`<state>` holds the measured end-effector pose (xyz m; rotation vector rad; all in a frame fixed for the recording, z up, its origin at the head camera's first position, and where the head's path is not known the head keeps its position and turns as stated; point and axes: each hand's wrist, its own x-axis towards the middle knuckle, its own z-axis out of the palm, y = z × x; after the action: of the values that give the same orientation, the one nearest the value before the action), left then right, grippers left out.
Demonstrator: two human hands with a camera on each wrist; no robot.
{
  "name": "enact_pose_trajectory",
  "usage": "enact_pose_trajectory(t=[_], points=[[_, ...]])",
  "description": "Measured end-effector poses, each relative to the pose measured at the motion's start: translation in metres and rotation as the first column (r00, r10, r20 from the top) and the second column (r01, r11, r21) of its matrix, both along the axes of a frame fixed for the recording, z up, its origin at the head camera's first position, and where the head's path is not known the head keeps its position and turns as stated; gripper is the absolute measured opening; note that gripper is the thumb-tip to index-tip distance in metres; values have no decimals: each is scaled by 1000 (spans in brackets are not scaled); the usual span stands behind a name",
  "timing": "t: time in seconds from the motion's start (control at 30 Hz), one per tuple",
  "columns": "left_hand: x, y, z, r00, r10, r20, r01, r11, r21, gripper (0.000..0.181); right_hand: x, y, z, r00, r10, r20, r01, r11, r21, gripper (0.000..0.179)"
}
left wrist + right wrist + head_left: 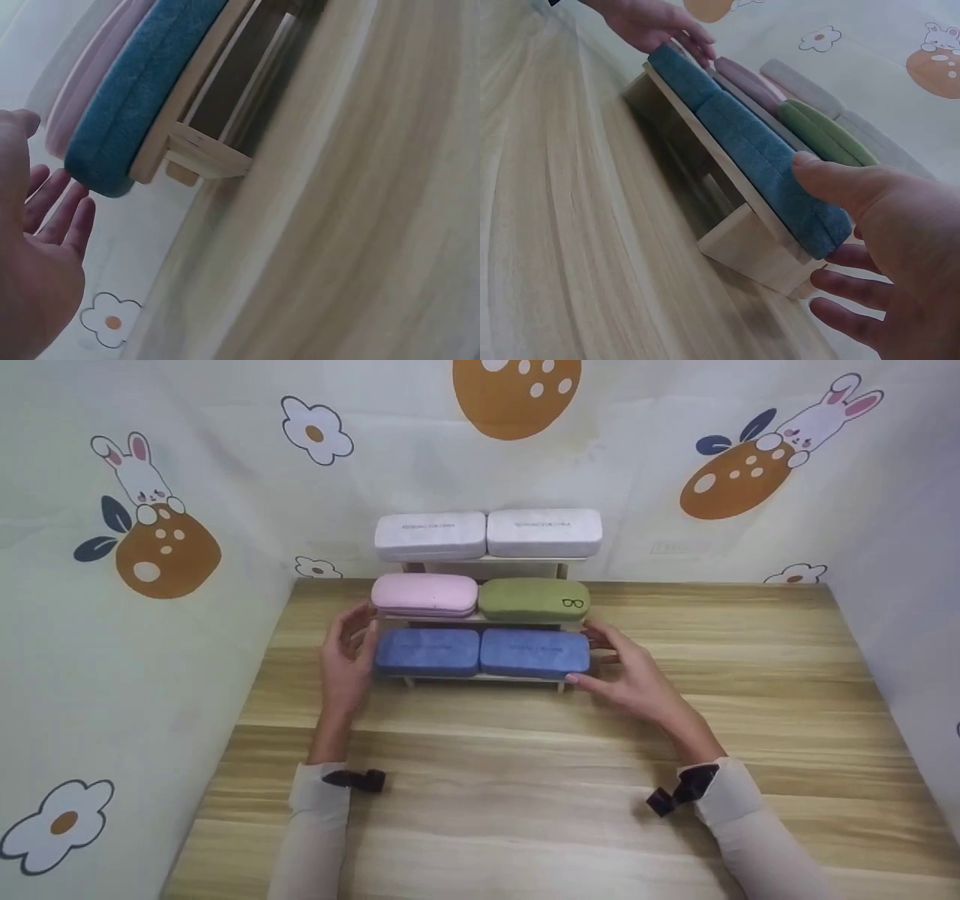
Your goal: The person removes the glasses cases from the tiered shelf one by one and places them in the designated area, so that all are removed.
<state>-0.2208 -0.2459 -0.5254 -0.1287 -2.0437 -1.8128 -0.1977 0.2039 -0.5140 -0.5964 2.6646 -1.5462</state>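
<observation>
A three-tier wooden rack [731, 247] carries glasses cases in pairs. On its lowest tier lie a left blue glasses case [427, 651] and a right blue glasses case [534, 652], side by side. My left hand [349, 656] is at the left end of the rack, fingers spread beside the left blue case. At the other end, my right hand [634, 675] has its thumb at the front corner of the right blue case, its other fingers extended past the end. The middle tier bears a pink case [424, 594] and a green case [534, 599] with a glasses print.
Two white cases, left [431, 535] and right [544, 533], occupy the top tier. Behind the rack rises a backdrop [405, 457] printed with rabbits and flowers. The rack stands near the back edge of the wood-grain table [510, 795].
</observation>
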Motion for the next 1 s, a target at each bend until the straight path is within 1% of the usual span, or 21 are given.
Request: enact_pose_trajectory(t=[0.1,0.17,0.2,0.27,0.33,0.4,0.43,0.5,0.6,0.73,1.0], points=[[2,-1,-5,997,-48,65,48,999,0,43,0,-2,-4,1000,-1,-14,2,999,32,96],[5,-2,-8,990,-81,117,84,996,-28,45,-1,-3,-6,1000,5,-24,-4,999,39,96],[5,-2,-10,984,-101,144,108,993,-41,48,-1,-3,-8,1000,6,-26,-5,999,38,96],[7,-4,-12,968,-141,207,160,984,-77,58,-2,-4,-10,1000,9,-27,-9,1000,26,95],[8,-5,-16,950,-178,256,209,973,-101,74,-2,-4,-13,1000,16,-18,-16,1000,8,93],[9,-6,-20,936,-198,290,239,964,-115,90,-3,-5,-16,1000,25,14,-25,1000,-20,91],[9,-6,-22,932,-201,300,247,961,-124,97,-3,-5,-17,999,26,32,-25,999,-31,90],[9,-6,-26,931,-205,301,252,960,-125,104,-3,-5,-20,997,24,71,-20,998,-58,90],[10,-8,-29,934,-203,294,248,960,-127,103,-4,-7,-25,994,6,106,2,997,-73,92],[10,-9,-31,934,-209,292,250,962,-113,98,-4,-9,-28,994,-30,102,38,996,-76,95],[11,-12,-36,918,-246,310,278,958,-63,93,-1,-15,-32,990,-107,89,114,991,-76,92]])
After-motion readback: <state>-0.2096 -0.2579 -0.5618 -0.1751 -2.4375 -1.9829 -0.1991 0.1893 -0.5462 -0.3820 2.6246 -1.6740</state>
